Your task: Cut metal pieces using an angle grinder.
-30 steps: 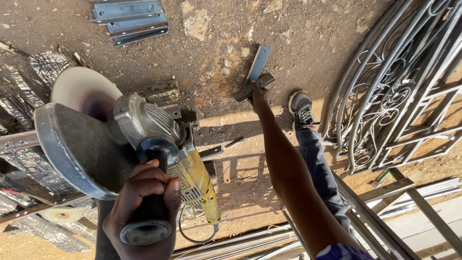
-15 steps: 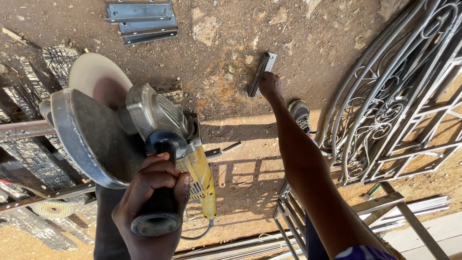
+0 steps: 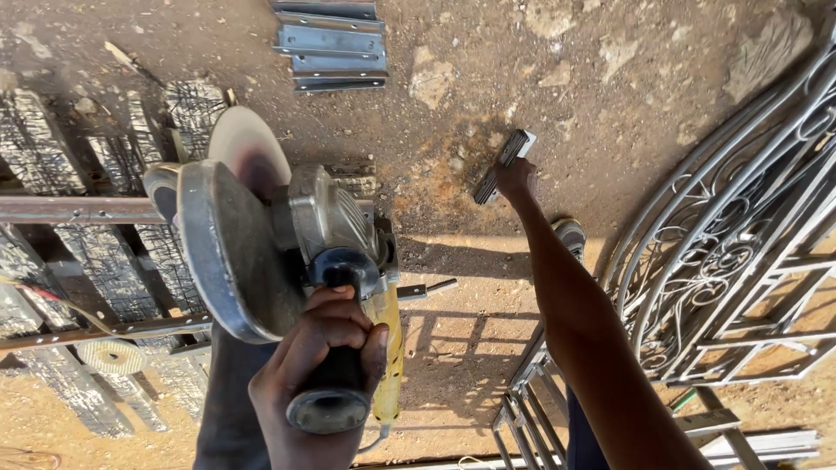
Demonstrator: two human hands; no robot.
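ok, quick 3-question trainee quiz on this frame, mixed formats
1. True or false: the left hand grips the grinder by its black side handle.
2. What does the right hand hold? A) hammer B) short metal bar C) paint brush
3. Fill in: the scrolled iron gate lies on the person's ____ side.

Key: 1 true. 2 B, the bar is held out over the dirt ground. 3 right.
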